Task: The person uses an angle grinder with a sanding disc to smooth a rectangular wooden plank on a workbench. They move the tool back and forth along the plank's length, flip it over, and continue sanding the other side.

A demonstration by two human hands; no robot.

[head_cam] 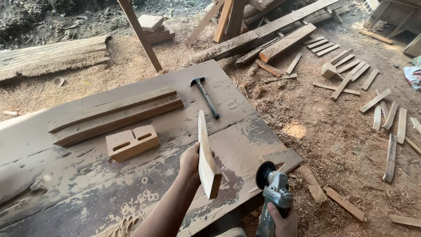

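My left hand (pixel 190 163) grips a pale curved wooden slat (pixel 205 151), holding it on edge above the worn board table (pixel 87 184). My right hand (pixel 283 221) holds a grey angle grinder (pixel 274 188) at the table's near right corner, its dark disc pointing up-left, a short way right of the slat and not touching it. A black hammer (pixel 205 96) lies on the table further back. A wooden block with two slots (pixel 131 142) sits left of my left hand, and behind it lie long curved wooden pieces (pixel 116 114).
Sawdust covers the ground. Several short wooden slats (pixel 377 109) lie scattered to the right. Planks and beams (pixel 272 35) are piled at the back, with a slanted post (pixel 140 35) standing behind the table. A triangular offcut (pixel 285 159) rests on the table's right edge.
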